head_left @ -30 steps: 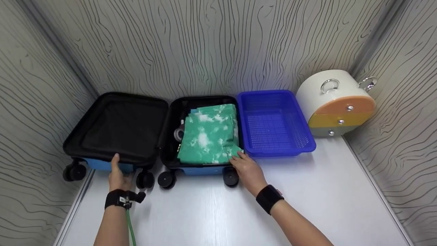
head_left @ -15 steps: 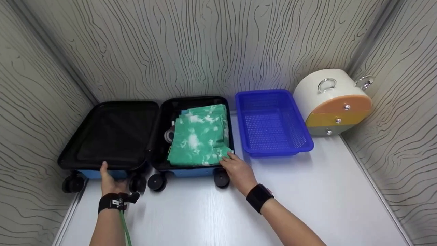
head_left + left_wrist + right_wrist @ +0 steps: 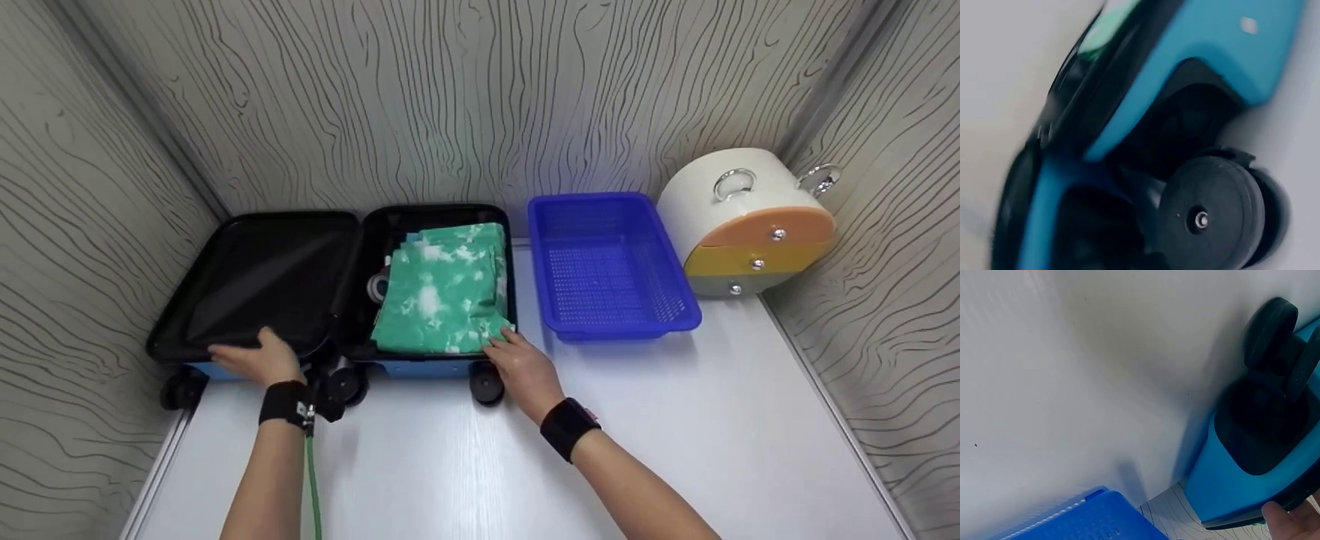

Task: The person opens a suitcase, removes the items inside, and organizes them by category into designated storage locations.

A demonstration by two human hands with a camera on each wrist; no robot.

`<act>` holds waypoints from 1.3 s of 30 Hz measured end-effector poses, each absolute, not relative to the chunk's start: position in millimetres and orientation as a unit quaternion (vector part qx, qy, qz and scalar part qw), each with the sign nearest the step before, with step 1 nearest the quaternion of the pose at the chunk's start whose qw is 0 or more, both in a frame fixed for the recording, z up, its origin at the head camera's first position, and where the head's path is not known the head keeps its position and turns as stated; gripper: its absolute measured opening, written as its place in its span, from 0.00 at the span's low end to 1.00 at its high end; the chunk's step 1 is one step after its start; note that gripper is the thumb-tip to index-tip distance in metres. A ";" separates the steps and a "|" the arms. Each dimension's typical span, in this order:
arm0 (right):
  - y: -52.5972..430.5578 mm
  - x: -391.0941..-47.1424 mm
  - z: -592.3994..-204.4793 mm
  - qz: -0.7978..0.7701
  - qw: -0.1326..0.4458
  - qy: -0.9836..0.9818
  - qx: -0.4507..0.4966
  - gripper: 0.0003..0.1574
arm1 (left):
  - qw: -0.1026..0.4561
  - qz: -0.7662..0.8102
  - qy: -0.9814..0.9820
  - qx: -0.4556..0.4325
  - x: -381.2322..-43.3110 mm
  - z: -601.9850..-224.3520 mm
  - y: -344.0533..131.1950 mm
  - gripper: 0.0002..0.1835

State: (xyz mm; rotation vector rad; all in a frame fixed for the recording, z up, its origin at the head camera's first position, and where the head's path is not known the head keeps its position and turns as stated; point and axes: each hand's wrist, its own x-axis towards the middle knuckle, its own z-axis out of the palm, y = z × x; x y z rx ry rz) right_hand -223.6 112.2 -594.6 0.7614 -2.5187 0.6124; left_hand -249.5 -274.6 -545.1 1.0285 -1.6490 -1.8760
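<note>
A blue suitcase with black lining lies unfolded, its left half [image 3: 270, 281] bare and its right half [image 3: 379, 232] holding a folded green-and-white tie-dye cloth [image 3: 442, 292]. My left hand [image 3: 262, 360] is at the front rim of the left half, fingers extended leftward and nothing held. With the right hand [image 3: 525, 371] I grip the front right corner of the right half, beside the cloth's edge. Fingertips [image 3: 1278, 520] bend over the black rim in the right wrist view. The left wrist view is blurred and shows a black wheel [image 3: 1207, 216] but no hand.
Right of the suitcase stands a blue plastic basket [image 3: 622, 330], with a narrow gap between them. A white drum-shaped drawer box [image 3: 705, 187] with coloured drawers is in the right corner. A white roll [image 3: 376, 287] peeks out beside the cloth. Patterned walls enclose the white table [image 3: 465, 450].
The suitcase has shifted left, opening a gap to the basket. My left hand has let go of the left half's front edge and turned its fingers leftward. My right hand stays at the corner.
</note>
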 end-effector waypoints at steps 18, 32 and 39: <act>150.2 -231.2 -584.0 0.187 0.234 -0.926 0.232 0.25 | -0.010 -0.164 -0.968 -0.191 -243.5 -573.4 -140.6 0.39; 210.2 -236.3 -605.8 0.201 0.222 -0.949 0.095 0.18 | 0.029 -0.121 -0.972 -0.197 -240.0 -586.5 -135.8 0.35; 193.4 -227.5 -604.2 0.228 0.215 -0.939 0.140 0.17 | 0.042 -0.120 -0.971 -0.202 -237.2 -585.7 -138.0 0.34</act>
